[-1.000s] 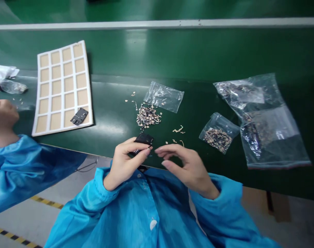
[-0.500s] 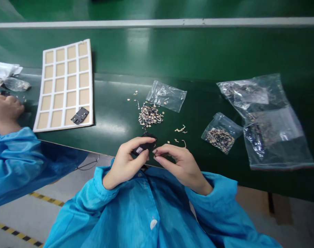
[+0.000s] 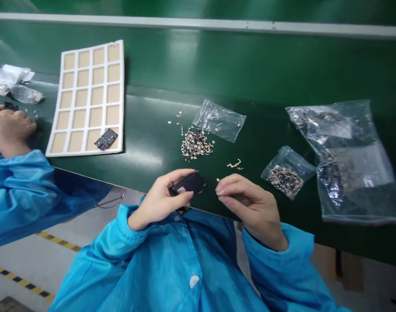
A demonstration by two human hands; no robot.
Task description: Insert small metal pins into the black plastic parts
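Right hand [image 3: 254, 208] has drawn away from the black part [image 3: 188, 183], which sits in the left hand [image 3: 157, 201], pinched between thumb and fingers just above the surface [image 3: 266, 78] edge. Right fingers [image 3: 230, 190] curled together; any hold unclear. Beyond: tan scrap pile [image 3: 196, 145], small bag [image 3: 219, 120]. Upper left: tray [image 3: 120, 95], co-worker's hand [image 3: 11, 128].

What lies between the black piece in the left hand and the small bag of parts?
In the head view: the right hand's fingers, a tiny tan flake and, just above, a curled tan scrap, on the green bench.
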